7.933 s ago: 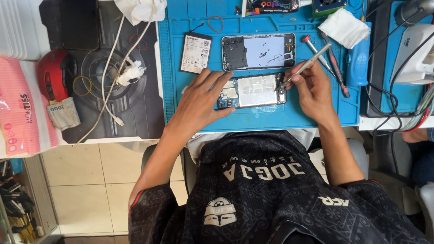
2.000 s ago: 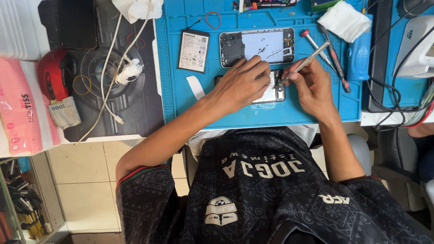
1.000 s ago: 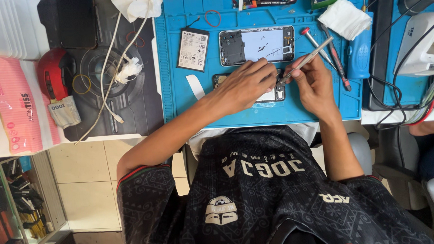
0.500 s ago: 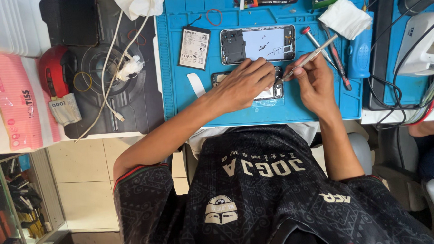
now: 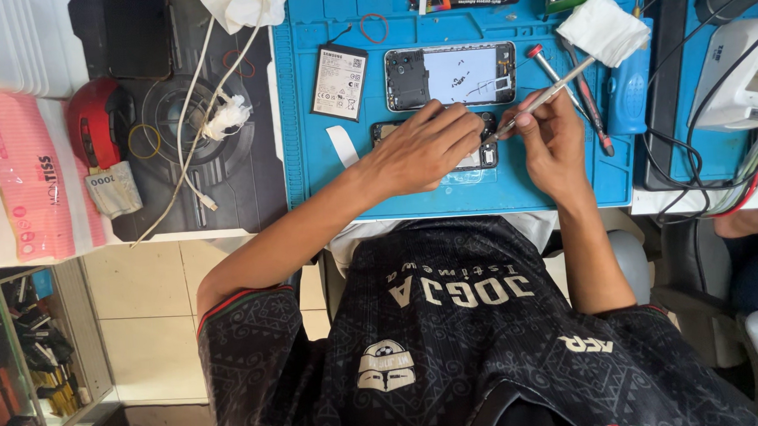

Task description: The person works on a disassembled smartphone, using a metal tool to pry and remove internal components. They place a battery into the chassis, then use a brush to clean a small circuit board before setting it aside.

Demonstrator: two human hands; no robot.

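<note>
left hand [image 5: 423, 147] lies flat over the opened phone [image 5: 479, 153] on the blue mat [image 5: 395, 191], fingers pressed together and pinning it near the mat's middle, just below the phone frame [image 5: 450, 75]. right hand [image 5: 550, 142] pinches a thin screwdriver [image 5: 540, 102] between thumb and forefinger, tip down at the phone's right end, prob. on a screw, but the hand hides too much to be sure. the phone looks light, stiff and thin, w/ bare fragile parts inside; best held by the edges or pressed flat as now, not gripped across the middle. the screwdriver is slim and smooth, so a pinch close to the tip suits it. a battery [image 5: 339, 81] lies apart to the upper left, a white cloth [image 5: 601, 29] to the upper right.
</note>
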